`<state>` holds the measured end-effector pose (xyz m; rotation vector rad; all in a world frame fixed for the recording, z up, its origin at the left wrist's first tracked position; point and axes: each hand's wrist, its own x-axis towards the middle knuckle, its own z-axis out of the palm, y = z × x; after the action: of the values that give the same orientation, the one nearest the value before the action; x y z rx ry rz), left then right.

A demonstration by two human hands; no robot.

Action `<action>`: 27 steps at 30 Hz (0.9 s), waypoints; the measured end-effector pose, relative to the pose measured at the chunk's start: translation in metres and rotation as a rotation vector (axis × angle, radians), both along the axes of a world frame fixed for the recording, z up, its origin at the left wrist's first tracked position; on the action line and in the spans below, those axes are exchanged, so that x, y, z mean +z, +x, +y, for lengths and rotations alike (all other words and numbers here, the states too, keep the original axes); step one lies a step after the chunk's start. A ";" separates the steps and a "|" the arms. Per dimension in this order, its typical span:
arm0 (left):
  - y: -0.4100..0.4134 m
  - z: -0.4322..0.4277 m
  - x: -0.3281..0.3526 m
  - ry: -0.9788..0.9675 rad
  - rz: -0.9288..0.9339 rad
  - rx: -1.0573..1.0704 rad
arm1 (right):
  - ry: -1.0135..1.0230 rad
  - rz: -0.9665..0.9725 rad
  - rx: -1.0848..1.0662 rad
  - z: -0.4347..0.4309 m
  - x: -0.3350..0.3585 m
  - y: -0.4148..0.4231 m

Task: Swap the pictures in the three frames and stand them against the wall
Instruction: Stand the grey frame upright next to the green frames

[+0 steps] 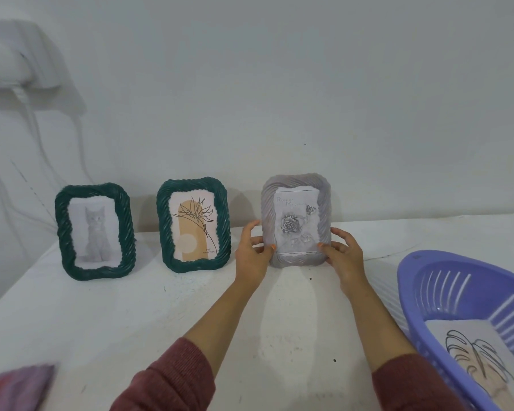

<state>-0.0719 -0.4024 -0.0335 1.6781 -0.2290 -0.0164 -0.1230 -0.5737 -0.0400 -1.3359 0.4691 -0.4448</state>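
Note:
Three frames stand upright along the white wall on a white table (131, 307). At the left is a dark green frame with a grey cat picture (95, 231). In the middle is a second dark green frame with a line-drawn flower over a tan shape (193, 225). At the right is a pale grey frame with a rose picture (296, 219). My left hand (253, 252) grips its lower left edge and my right hand (344, 252) grips its lower right edge, thumbs on the front.
A purple plastic basket (428, 289) sits at the right front, holding a loose picture with a line-drawn leaf (469, 355). A reddish-purple cloth (15, 387) lies at the front left corner. White cables (27, 120) hang on the wall at far left.

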 end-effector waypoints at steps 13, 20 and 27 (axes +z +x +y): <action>0.009 0.005 -0.001 -0.048 0.123 -0.199 | 0.462 0.029 0.410 -0.027 0.020 0.035; 0.014 0.005 -0.002 -0.027 0.120 -0.205 | 0.542 0.031 0.524 -0.032 0.018 0.055; 0.016 0.002 -0.003 -0.025 0.097 -0.189 | 0.602 -0.065 0.570 -0.034 0.010 0.062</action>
<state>-0.0561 -0.4005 -0.0362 1.6216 -0.3125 -0.2347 -0.0609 -0.6076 -0.0299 -0.8105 0.1296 0.1281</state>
